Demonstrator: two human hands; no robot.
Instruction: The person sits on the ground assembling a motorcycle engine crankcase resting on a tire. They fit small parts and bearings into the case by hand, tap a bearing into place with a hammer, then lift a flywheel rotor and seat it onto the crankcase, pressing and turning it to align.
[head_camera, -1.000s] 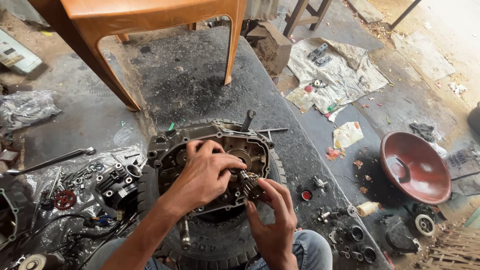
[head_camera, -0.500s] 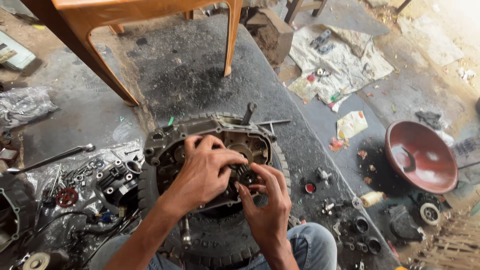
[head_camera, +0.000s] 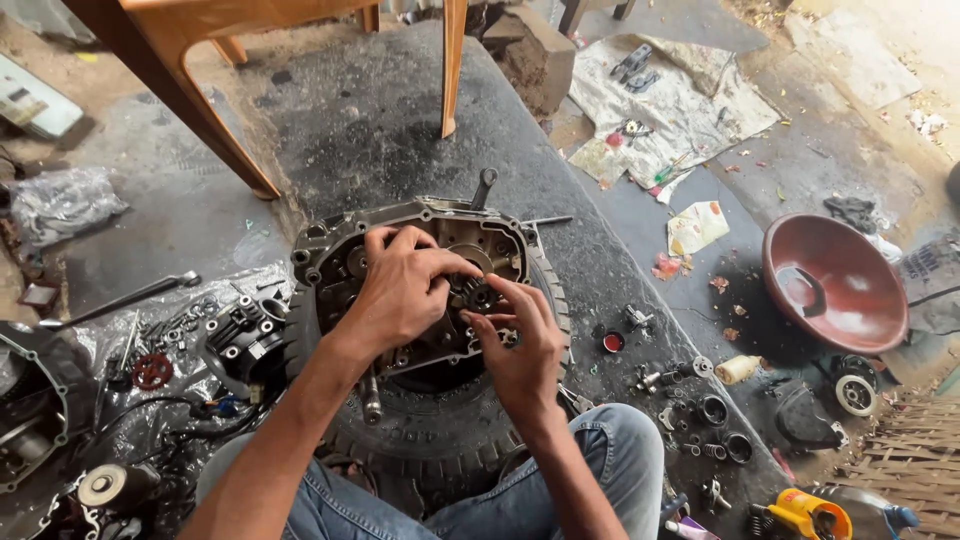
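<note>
Gear cluster (head_camera: 478, 292) sits inside open engine case (head_camera: 330, 250), right of centre, its axis pointing up toward us. Our left hand (head_camera: 405, 290) comes from left, fingers curled over cluster's near-left side, gripping it. Our right hand (head_camera: 520, 345) comes from below-right, fingertips pinching cluster's lower right edge; both hands touch it, left covers more. Case rests on tyre (head_camera: 440, 430) between our knees. Loose small parts (head_camera: 700, 400) lie on floor to right, red bowl (head_camera: 835, 285) well beyond.
</note>
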